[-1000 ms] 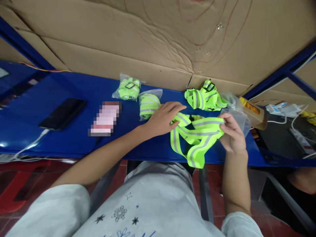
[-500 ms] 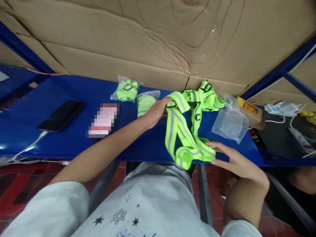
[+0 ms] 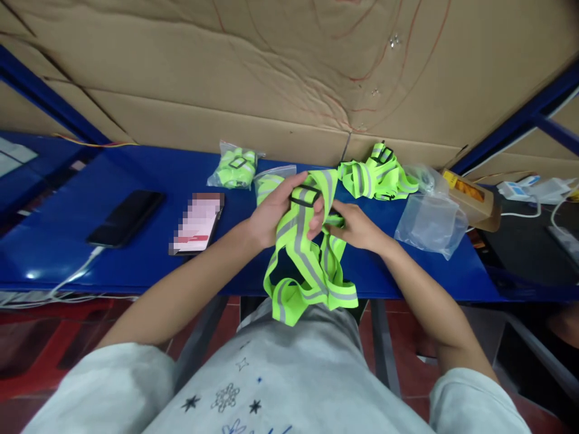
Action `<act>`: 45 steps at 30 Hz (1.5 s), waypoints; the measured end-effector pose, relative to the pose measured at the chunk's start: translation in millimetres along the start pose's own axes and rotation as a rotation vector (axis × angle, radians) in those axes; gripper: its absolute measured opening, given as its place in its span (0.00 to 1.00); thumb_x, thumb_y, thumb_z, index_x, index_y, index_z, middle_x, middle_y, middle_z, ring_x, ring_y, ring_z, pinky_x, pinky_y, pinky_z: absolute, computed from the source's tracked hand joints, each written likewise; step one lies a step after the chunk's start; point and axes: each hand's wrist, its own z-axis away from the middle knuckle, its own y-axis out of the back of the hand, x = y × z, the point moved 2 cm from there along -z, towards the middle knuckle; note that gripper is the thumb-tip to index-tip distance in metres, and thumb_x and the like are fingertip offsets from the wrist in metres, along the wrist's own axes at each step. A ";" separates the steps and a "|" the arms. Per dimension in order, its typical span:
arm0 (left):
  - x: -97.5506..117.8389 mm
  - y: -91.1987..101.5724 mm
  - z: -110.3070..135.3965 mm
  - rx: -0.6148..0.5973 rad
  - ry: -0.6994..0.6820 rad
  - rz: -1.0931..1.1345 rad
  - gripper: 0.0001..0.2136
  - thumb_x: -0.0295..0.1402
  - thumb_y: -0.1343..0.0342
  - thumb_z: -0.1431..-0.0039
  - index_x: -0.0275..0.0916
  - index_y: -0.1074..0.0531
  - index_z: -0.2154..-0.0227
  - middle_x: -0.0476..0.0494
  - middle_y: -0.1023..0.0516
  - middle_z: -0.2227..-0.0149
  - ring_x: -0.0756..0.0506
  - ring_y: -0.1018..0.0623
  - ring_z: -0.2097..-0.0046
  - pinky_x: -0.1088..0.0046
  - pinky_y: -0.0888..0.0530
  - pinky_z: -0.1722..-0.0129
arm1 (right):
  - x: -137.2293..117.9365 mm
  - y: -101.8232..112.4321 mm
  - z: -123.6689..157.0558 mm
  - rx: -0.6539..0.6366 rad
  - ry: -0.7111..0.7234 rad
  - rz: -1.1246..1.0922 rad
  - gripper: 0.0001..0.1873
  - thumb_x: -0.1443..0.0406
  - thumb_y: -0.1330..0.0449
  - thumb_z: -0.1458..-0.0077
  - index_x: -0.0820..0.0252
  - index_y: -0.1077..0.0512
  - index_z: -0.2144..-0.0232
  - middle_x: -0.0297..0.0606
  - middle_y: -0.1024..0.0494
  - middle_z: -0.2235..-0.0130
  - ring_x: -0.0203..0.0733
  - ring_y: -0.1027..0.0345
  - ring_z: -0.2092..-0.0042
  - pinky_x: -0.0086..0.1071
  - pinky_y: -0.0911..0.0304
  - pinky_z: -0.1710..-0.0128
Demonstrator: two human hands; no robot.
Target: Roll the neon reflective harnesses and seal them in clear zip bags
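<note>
We hold the bright yellow-green strap [image 3: 301, 241] in the middle of the frame. Its long way runs up and down: the top is at our hands, and the loose loops hang toward the bottom, past the front edge of the blue table [image 3: 377, 271]. A black buckle [image 3: 304, 196] sits near the top, right by our left hand [image 3: 271, 216].

That left hand is closed on the strap, with the thumb at the upper left of the buckle and fingertips poking out on its right. Our right hand [image 3: 362, 229] comes in from the right and touches the strap's right side. Its fingers are partly hidden, so we cannot tell if they pinch it. The left hand is nearer the buckle; the right is nearer the right-hand loops.

Farther out, a heap of the same straps [image 3: 377, 175] lies to the upper right, with a clear bag [image 3: 432, 226] below it. Two packed bags [image 3: 236, 167] lie upper left of our hands.
</note>
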 end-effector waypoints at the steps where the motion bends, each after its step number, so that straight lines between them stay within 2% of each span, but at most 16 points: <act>1: 3.4 5.9 4.7 0.014 0.003 -0.027 0.27 0.60 0.52 0.38 0.39 0.31 0.74 0.46 0.32 0.80 0.44 0.26 0.78 0.67 0.27 0.75 | 4.6 0.2 -1.8 -0.026 -0.030 -0.053 0.22 0.63 0.41 0.41 0.60 0.26 0.45 0.43 0.18 0.49 0.47 0.23 0.52 0.38 0.32 0.48; 6: 11.0 48.5 37.1 0.232 0.029 -0.152 0.23 0.53 0.49 0.36 0.38 0.26 0.74 0.47 0.33 0.82 0.46 0.28 0.80 0.70 0.29 0.77 | 19.8 32.3 20.5 0.117 -0.307 -0.310 0.20 0.64 0.41 0.50 0.58 0.21 0.54 0.37 0.18 0.54 0.40 0.28 0.60 0.32 0.36 0.59; 10: -4.4 66.9 59.6 0.409 0.073 -0.175 0.21 0.54 0.43 0.40 0.38 0.24 0.71 0.47 0.31 0.82 0.45 0.26 0.78 0.70 0.26 0.75 | 27.0 64.7 51.3 0.303 -0.590 -0.456 0.19 0.63 0.39 0.56 0.58 0.21 0.59 0.33 0.23 0.67 0.35 0.38 0.71 0.30 0.44 0.70; 15: -25.7 72.2 69.1 0.577 -0.047 -0.733 0.20 0.53 0.46 0.36 0.40 0.29 0.71 0.49 0.28 0.78 0.47 0.26 0.76 0.73 0.31 0.74 | 34.4 75.0 80.1 0.325 -0.685 -0.474 0.16 0.61 0.37 0.55 0.58 0.23 0.62 0.33 0.24 0.69 0.36 0.36 0.71 0.30 0.44 0.71; 19: -38.5 71.5 72.6 0.607 0.028 -1.003 0.17 0.50 0.50 0.32 0.42 0.30 0.67 0.49 0.25 0.76 0.42 0.21 0.73 0.71 0.31 0.72 | 37.0 62.0 96.0 0.258 -0.614 -0.259 0.15 0.61 0.39 0.47 0.58 0.23 0.57 0.37 0.20 0.63 0.40 0.29 0.66 0.34 0.36 0.66; 21: -41.8 62.1 75.2 0.617 -0.017 -1.255 0.14 0.45 0.51 0.30 0.42 0.26 0.57 0.42 0.17 0.64 0.37 0.16 0.61 0.66 0.27 0.64 | 31.1 53.3 98.8 0.229 -0.515 0.014 0.15 0.59 0.40 0.40 0.57 0.21 0.54 0.43 0.19 0.54 0.48 0.24 0.57 0.41 0.29 0.56; 23: -44.1 46.5 77.6 0.583 -0.141 -1.465 0.15 0.38 0.52 0.29 0.41 0.28 0.46 0.35 0.19 0.47 0.33 0.18 0.46 0.56 0.24 0.50 | 20.2 45.5 98.4 0.243 -0.399 0.238 0.18 0.56 0.42 0.34 0.57 0.21 0.50 0.48 0.21 0.44 0.55 0.25 0.44 0.51 0.30 0.43; 25: -46.7 28.1 78.0 0.456 -0.283 -1.583 0.19 0.32 0.52 0.29 0.41 0.33 0.39 0.33 0.27 0.35 0.32 0.27 0.34 0.46 0.30 0.37 | 8.3 38.3 95.6 0.222 -0.290 0.366 0.22 0.54 0.42 0.32 0.57 0.23 0.43 0.50 0.27 0.36 0.59 0.31 0.35 0.57 0.35 0.36; 28: -51.5 2.4 72.3 0.172 -0.393 -1.651 0.24 0.32 0.51 0.28 0.42 0.41 0.31 0.35 0.36 0.28 0.37 0.36 0.26 0.46 0.39 0.28 | -0.2 26.3 88.4 0.001 -0.204 0.420 0.30 0.53 0.37 0.34 0.56 0.30 0.34 0.50 0.30 0.32 0.61 0.35 0.32 0.59 0.38 0.33; 30: -54.0 -10.8 66.2 0.075 -0.384 -1.696 0.25 0.32 0.48 0.28 0.41 0.41 0.31 0.34 0.31 0.31 0.37 0.31 0.30 0.45 0.37 0.28 | 2.8 19.7 83.1 -0.149 -0.224 0.417 0.35 0.55 0.34 0.37 0.58 0.33 0.32 0.51 0.31 0.31 0.63 0.34 0.32 0.59 0.36 0.34; 32: -55.2 -21.6 62.3 0.008 -0.348 -1.762 0.20 0.31 0.45 0.29 0.40 0.32 0.36 0.35 0.22 0.41 0.35 0.22 0.39 0.44 0.30 0.35 | 8.9 15.8 77.8 -0.211 -0.259 0.391 0.36 0.57 0.34 0.38 0.62 0.34 0.31 0.54 0.29 0.33 0.63 0.33 0.33 0.56 0.33 0.36; 34: -55.0 -31.6 63.6 -0.165 -0.342 -1.750 0.14 0.34 0.41 0.31 0.41 0.24 0.45 0.38 0.18 0.50 0.36 0.19 0.48 0.49 0.24 0.43 | 13.1 14.1 73.0 -0.183 -0.274 0.371 0.34 0.60 0.34 0.38 0.66 0.33 0.33 0.55 0.27 0.37 0.62 0.30 0.37 0.54 0.31 0.37; 37: -46.8 -41.9 68.5 -0.387 -0.441 -1.556 0.14 0.47 0.41 0.31 0.45 0.20 0.53 0.43 0.17 0.52 0.41 0.17 0.54 0.61 0.20 0.52 | 7.3 12.9 69.2 -0.075 -0.225 0.382 0.32 0.64 0.34 0.42 0.67 0.31 0.37 0.55 0.25 0.42 0.62 0.29 0.41 0.55 0.31 0.39; 39: -36.1 -43.0 63.9 -0.263 -0.564 -1.522 0.14 0.46 0.46 0.27 0.44 0.20 0.53 0.43 0.17 0.50 0.43 0.17 0.52 0.64 0.21 0.52 | -5.9 12.3 68.9 0.002 -0.137 0.382 0.32 0.67 0.35 0.42 0.66 0.32 0.37 0.55 0.27 0.41 0.63 0.32 0.40 0.56 0.31 0.38; 42: -23.0 -41.9 43.5 0.098 -0.708 -1.661 0.14 0.37 0.46 0.27 0.39 0.24 0.46 0.36 0.20 0.44 0.36 0.20 0.43 0.54 0.24 0.43 | -31.0 13.8 70.2 0.121 -0.010 0.346 0.34 0.69 0.38 0.40 0.62 0.38 0.33 0.54 0.29 0.38 0.62 0.35 0.36 0.57 0.32 0.37; 45: -19.7 -44.7 20.2 0.177 -0.736 -1.672 0.18 0.34 0.39 0.33 0.37 0.28 0.43 0.33 0.21 0.43 0.34 0.20 0.42 0.52 0.25 0.41 | -48.5 18.6 72.1 0.218 0.046 0.322 0.35 0.68 0.39 0.38 0.57 0.43 0.31 0.53 0.30 0.37 0.61 0.34 0.36 0.57 0.32 0.37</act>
